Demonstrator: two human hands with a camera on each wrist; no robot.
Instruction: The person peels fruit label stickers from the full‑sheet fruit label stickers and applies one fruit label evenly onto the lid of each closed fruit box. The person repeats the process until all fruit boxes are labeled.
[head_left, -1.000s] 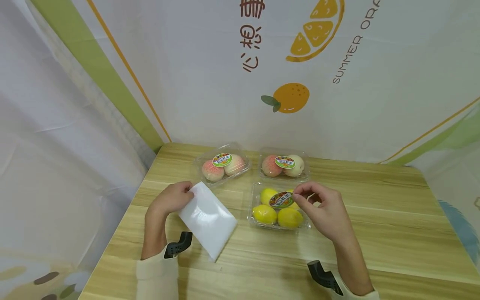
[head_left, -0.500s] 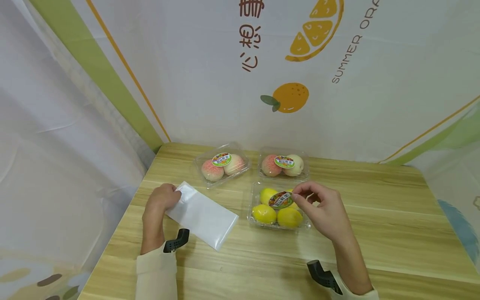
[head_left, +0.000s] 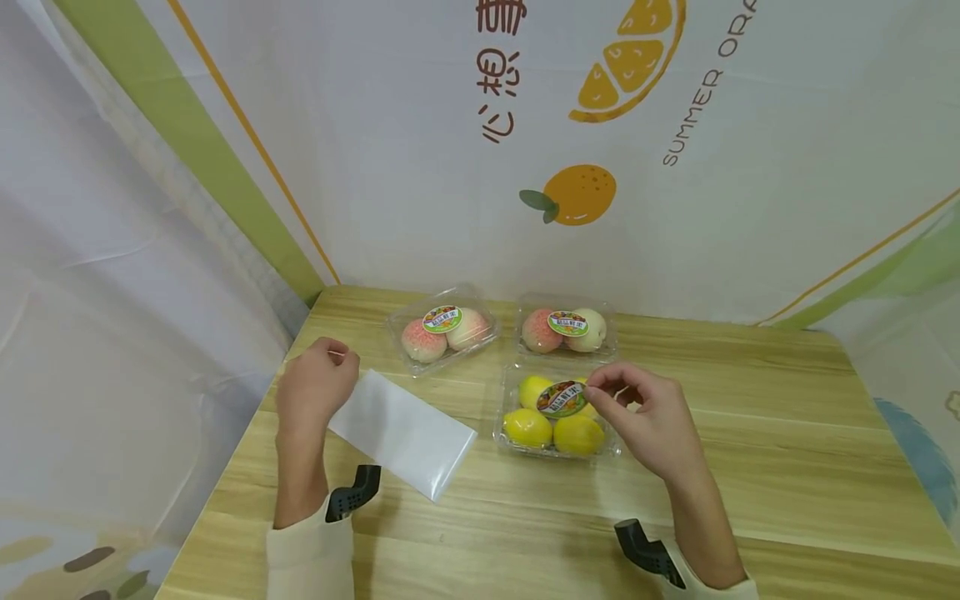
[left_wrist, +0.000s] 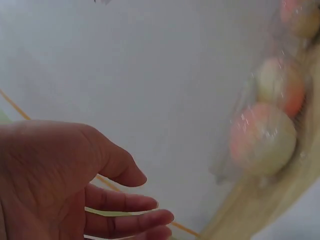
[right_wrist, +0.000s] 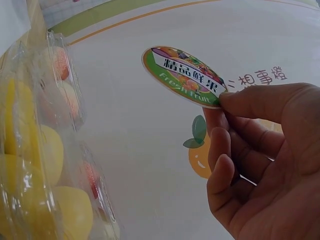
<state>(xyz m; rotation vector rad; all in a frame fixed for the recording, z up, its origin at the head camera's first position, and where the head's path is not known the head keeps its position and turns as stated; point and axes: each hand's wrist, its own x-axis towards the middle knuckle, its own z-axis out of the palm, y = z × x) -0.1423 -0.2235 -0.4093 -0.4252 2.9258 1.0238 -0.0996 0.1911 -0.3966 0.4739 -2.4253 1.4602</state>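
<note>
My right hand (head_left: 647,421) pinches an oval fruit sticker (right_wrist: 186,77) by one end, between thumb and forefinger. In the head view the sticker overlaps a clear plastic box (head_left: 504,450) of yellow lemons (head_left: 528,427). My left hand (head_left: 318,383) holds nothing; its thumb and loosely bent fingers (left_wrist: 131,225) stand apart in the left wrist view. Just right of it, a white sheet (head_left: 408,437) with a glossy surface lies slantwise on the wooden table (head_left: 540,525).
Behind the lemons stands a clear box (head_left: 611,354) of two peaches (head_left: 543,330) with an oval label on its lid. Another labelled peach box (head_left: 487,342) sits at an angle to its left. A fruit-printed cloth (head_left: 420,150) hangs at the table's back edge.
My left hand has laid the white sheet down, let go of it and drawn up and to the left. The right hand with the sticker has stayed almost still.
</note>
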